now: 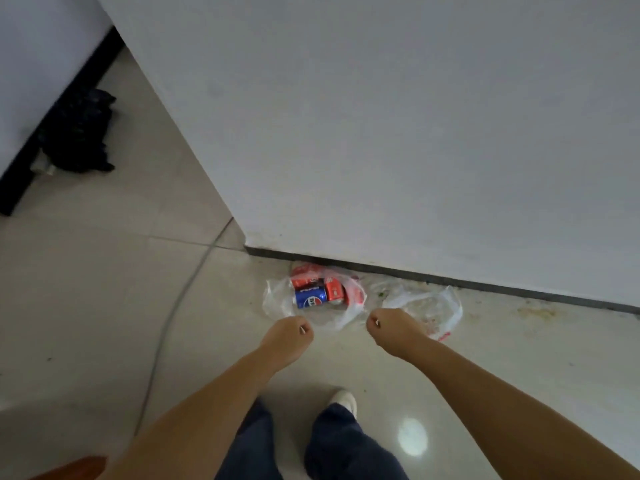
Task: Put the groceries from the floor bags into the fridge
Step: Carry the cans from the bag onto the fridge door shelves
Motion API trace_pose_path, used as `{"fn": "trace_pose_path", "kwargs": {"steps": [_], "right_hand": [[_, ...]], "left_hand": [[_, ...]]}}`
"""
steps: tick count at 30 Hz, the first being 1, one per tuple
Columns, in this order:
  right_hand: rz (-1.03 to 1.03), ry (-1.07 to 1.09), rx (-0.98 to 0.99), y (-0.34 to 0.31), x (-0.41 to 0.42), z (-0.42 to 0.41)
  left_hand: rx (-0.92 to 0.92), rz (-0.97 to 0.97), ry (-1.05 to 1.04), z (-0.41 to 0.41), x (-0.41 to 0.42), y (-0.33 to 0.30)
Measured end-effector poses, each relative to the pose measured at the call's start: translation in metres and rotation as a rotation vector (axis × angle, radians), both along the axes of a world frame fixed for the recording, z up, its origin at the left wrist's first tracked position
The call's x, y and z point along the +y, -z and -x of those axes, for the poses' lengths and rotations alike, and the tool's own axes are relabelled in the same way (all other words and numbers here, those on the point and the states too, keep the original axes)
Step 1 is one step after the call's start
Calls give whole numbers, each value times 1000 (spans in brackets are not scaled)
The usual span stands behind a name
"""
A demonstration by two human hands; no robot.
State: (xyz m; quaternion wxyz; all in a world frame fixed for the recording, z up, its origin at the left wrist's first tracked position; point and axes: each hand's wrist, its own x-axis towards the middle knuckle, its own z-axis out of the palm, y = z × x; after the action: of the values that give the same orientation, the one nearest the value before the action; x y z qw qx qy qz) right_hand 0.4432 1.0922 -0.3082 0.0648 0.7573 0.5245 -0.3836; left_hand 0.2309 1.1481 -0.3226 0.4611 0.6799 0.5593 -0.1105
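While both sets of fingers curl in like loose fists, neither holds anything I can see. The left hand and right hand hang just above the near edge of the clear bag, arms stretched down. Inside it lie the cans — hard, smooth, probably a bit heavy. The bag is thin and floppy — best lifted by its handles.

Bag: clear plastic bag on floor, holding blue can and red cans.
Hands: left hand and right hand above it, fingers apparently curled.
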Motion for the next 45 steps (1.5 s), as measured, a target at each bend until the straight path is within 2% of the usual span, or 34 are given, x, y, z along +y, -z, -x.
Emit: {"fn": "trace_pose_path", "kwargs": {"steps": [4,10,14,18,20,23,28,33,36,41,45], "right_hand": [[21,-12,31,130,31,25],[17,-66,-20,322,94,36],[-173,-220,-200,399,143,17],[-206,-127,-224,439,171,-10],[-216,-61,-214,448,176,-15],[-162,87,-179,449,176,-6],[3,95,-187,466,186,10],[-72,144,-223,473,188,10],[-92,309,-184,455,176,16],[-32,435,-30,384,128,28],[-18,456,58,311,96,38]], "left_hand": [[9,38,99,3,31,126],[0,-48,206,-6,103,314],[-21,-193,382,-23,145,402],[-84,-373,650,-34,180,436],[-101,-379,701,-40,181,442],[36,-357,728,-50,159,453],[118,-336,683,-56,149,478],[84,-305,605,-48,149,495],[-26,-237,420,-37,144,479],[-108,-32,-91,-14,119,410],[-96,66,-173,-4,101,335]]}}
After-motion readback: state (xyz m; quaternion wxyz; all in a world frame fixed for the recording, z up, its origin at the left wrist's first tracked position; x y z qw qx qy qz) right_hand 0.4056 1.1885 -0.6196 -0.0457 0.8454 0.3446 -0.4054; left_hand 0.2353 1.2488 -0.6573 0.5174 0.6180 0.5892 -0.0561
